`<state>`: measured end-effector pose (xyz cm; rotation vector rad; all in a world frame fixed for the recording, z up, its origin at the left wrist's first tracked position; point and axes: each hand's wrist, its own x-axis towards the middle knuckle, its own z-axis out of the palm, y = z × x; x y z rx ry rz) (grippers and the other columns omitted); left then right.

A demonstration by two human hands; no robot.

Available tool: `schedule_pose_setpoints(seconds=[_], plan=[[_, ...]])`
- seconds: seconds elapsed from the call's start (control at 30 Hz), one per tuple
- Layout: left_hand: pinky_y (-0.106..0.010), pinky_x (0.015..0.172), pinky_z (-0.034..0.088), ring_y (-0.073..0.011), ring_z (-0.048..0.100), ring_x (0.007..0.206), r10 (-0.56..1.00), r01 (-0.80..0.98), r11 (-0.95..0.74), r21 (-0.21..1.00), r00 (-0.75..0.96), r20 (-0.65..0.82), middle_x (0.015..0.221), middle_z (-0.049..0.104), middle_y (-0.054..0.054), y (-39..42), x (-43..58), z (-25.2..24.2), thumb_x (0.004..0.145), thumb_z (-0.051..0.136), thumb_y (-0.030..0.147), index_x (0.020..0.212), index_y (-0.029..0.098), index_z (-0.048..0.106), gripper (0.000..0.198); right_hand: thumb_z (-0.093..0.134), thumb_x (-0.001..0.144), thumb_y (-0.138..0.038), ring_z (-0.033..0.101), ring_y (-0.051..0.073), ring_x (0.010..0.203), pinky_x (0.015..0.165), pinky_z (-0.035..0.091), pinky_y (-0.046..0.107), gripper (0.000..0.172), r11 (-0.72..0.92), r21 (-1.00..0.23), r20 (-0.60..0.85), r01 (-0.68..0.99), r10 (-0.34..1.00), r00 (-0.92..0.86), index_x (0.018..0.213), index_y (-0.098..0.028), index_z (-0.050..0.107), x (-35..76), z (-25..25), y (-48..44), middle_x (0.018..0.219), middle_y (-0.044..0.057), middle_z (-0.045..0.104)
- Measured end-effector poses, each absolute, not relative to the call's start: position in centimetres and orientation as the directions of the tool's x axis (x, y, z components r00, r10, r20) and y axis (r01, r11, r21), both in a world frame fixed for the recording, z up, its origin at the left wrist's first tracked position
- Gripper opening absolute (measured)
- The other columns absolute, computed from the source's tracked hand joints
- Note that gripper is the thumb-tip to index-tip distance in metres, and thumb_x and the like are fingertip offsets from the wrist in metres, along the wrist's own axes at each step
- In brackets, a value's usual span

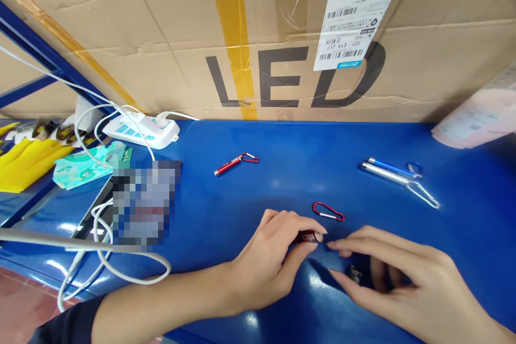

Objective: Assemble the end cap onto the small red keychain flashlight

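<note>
My left hand (278, 250) is closed, its thumb and forefinger gripping a short dark-red mini flashlight tube (309, 237). A pale, round end of the tube points right. Just to the right, my right hand (403, 274) has its thumb and forefinger apart, fingertips close to the tube. Behind that thumb shows a small silvery metal piece (355, 274); whether it lies on the table or rests against the curled fingers, I cannot tell. A loose red carabiner (328, 212) lies beyond both hands. Farther left is a whole red mini flashlight (229, 165) with a carabiner attached.
Silver (385, 172) and blue (393, 167) mini flashlights lie right on the blue table (282, 145). A cardboard box (169, 37) stands behind. Left are a power strip (141, 130), white cables (133, 278), a blurred-out device (147, 204) and yellow packets (30, 161).
</note>
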<state>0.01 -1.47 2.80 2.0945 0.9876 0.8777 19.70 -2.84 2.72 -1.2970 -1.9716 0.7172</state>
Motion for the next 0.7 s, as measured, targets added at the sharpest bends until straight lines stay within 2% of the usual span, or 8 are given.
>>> schedule_pose_setpoints(seconds=[0.1,0.33,0.53,0.7], plan=[[-0.028,0.077,0.041,-0.015,0.058,0.081,0.823,0.381,-0.502,0.777,0.487,0.292,0.093,0.067,-0.002,-1.5,0.0,2.8,0.09,0.046,0.006,0.107,0.019,0.053,0.022,0.067,0.075,-0.03,0.044,0.007,0.035,0.033,0.039,0.023,0.01,0.385,-0.702,0.217,0.599,0.917,-0.335,0.083,-0.025,0.07,19.8,2.3,-3.0,0.069,0.001,0.064],[-0.028,0.076,0.04,-0.0154,0.057,0.08,0.82,0.372,-0.504,0.779,0.49,0.296,0.092,0.066,-0.003,-1.4,0.0,2.8,0.09,0.046,0.005,0.106,0.019,0.052,0.022,0.065,0.078,-0.023,0.056,0.009,0.043,0.038,0.045,0.02,0.005,0.427,-0.707,0.234,0.564,0.894,-0.383,0.082,-0.022,0.068,19.9,2.1,-2.6,0.066,0.0,0.064],[-0.028,0.077,0.04,-0.0156,0.057,0.08,0.818,0.375,-0.501,0.78,0.499,0.286,0.092,0.066,-0.003,-1.3,0.0,2.9,0.09,0.046,0.005,0.105,0.018,0.052,0.021,0.064,0.079,-0.018,0.053,0.008,0.041,0.039,0.046,0.021,0.008,0.514,-0.65,0.264,0.56,0.844,-0.468,0.084,-0.023,0.068,20.2,2.3,-1.8,0.074,0.0,0.069],[-0.028,0.078,0.04,-0.0156,0.056,0.082,0.821,0.372,-0.495,0.785,0.497,0.282,0.094,0.066,-0.003,-1.3,0.0,2.9,0.09,0.047,0.005,0.106,0.018,0.052,0.022,0.065,0.081,-0.023,0.065,0.014,0.058,0.053,0.055,0.022,0.008,0.542,-0.629,0.243,0.558,0.818,-0.521,0.089,-0.023,0.068,20.7,2.3,-1.7,0.081,0.002,0.072]])
